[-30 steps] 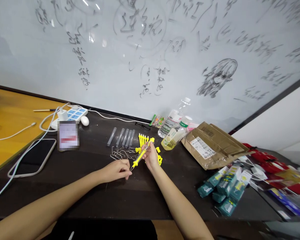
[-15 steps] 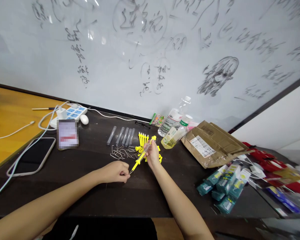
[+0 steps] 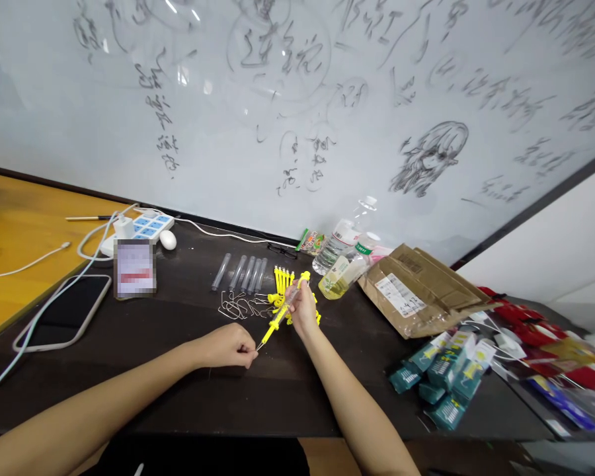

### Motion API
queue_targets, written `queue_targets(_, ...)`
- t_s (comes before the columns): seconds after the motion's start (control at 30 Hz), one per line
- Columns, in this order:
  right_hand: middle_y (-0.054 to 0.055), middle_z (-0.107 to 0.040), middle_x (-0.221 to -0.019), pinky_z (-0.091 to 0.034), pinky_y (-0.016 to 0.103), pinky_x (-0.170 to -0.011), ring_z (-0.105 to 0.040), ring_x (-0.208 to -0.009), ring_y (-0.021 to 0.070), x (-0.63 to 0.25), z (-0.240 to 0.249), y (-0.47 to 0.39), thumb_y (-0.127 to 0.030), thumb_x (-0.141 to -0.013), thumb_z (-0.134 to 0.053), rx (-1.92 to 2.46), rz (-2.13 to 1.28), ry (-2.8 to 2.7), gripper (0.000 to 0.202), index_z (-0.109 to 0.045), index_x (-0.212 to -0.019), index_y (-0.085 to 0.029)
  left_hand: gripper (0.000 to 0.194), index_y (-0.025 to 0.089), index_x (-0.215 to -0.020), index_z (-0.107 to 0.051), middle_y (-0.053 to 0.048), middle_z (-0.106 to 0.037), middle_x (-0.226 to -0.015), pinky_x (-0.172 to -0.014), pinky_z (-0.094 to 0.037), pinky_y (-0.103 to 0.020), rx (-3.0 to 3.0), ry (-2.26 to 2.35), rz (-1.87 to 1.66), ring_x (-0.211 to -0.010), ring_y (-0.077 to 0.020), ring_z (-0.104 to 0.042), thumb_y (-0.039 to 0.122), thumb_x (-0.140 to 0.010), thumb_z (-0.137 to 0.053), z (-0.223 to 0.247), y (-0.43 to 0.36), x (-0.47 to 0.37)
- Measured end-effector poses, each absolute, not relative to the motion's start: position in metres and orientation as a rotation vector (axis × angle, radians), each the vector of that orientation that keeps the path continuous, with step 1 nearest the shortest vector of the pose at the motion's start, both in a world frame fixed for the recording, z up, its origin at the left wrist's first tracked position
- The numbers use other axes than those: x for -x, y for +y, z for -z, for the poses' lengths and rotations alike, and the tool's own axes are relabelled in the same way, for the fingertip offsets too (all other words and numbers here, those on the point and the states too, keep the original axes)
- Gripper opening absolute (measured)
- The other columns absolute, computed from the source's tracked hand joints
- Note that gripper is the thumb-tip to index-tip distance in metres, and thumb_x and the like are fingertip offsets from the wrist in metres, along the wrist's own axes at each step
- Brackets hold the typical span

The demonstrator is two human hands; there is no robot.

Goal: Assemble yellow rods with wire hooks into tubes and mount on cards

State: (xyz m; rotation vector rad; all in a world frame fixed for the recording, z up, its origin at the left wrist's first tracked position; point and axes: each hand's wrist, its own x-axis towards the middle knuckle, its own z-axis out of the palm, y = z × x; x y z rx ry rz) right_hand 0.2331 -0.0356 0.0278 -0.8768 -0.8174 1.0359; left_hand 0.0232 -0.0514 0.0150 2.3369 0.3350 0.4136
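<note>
My right hand (image 3: 303, 308) is closed around a slim tool with a clear barrel and yellow ends (image 3: 274, 325), tilted down to the left. Two thin metal wires stick out of its lower end. At their tips is my left hand (image 3: 235, 346), its fingers curled and pinched together on the wire ends. Behind and partly under my right hand lie several yellow plastic parts (image 3: 282, 277). To their left are bent metal wire hooks (image 3: 238, 305) and several clear plastic tubes (image 3: 248, 272) in a row.
Bottles (image 3: 344, 272) and a brown cardboard parcel (image 3: 419, 291) stand at the back right, with green boxes (image 3: 451, 377) before the parcel. A phone (image 3: 64, 311), a power strip (image 3: 151, 225) and cables lie left. A whiteboard (image 3: 203, 145) rises behind the dark table (image 3: 188, 403).
The view has shifted slightly. Both hands hold nearly the same pose, with the tool still in the right hand and its wire ends at the left fingertips.
</note>
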Motion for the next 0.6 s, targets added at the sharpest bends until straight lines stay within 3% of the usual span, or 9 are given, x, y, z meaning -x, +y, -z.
queue_targets(0.6,-0.006,-0.057,-0.057,-0.033,0.015,-0.027,-0.032,-0.030,0.0028,-0.229,-0.028,-0.039,-0.060,-0.077,-0.054,0.884,-1.089,-0.802,0.041,-0.047,-0.083,-0.020,0.030,0.014,-0.061,-0.067,0.000,-0.060,-0.055,-0.051,-0.029,-0.019,-2.299,0.424,-0.364,-0.048,-0.0073,-0.047,0.028,-0.083,-0.051,-0.015,-0.053,-0.023)
